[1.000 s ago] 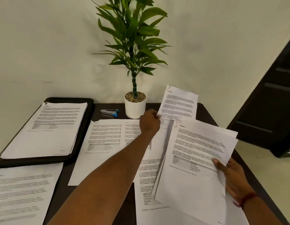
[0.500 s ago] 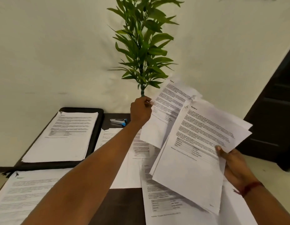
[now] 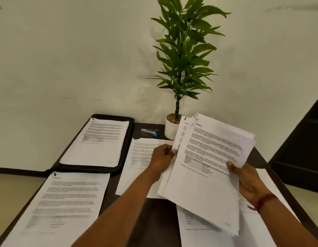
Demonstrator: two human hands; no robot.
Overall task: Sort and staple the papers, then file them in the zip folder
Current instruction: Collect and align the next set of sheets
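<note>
Head view, my left grip (image 3: pixel 162 157): my fingers are closed on the left edge of the sheaf of white printed pages (image 3: pixel 208 168) that I hold above the tabletop.
Head view, my right grip (image 3: pixel 247 180): my thumb is pressed on the top page near its right edge, my palm under the sheaf; a red thread band (image 3: pixel 266 199) sits on that wrist.
Sheaf: tilted, its top corners fanned apart, its lower end hanging over loose sheets.
Black zip folder (image 3: pixel 127 154): lies open at the far left of the dark wooden tabletop (image 3: pixel 154 220), with a stack of printed pages (image 3: pixel 97 141) on it.
Near-left page (image 3: pixel 65 202): flat on the tabletop, just in front of the folder.
Middle pages (image 3: pixel 138 157): flat, partly behind my left arm.
Silver stapler with a blue end (image 3: pixel 149 131): at the far edge, between the folder and the white pot of the green leafy plant (image 3: pixel 170 131).
</note>
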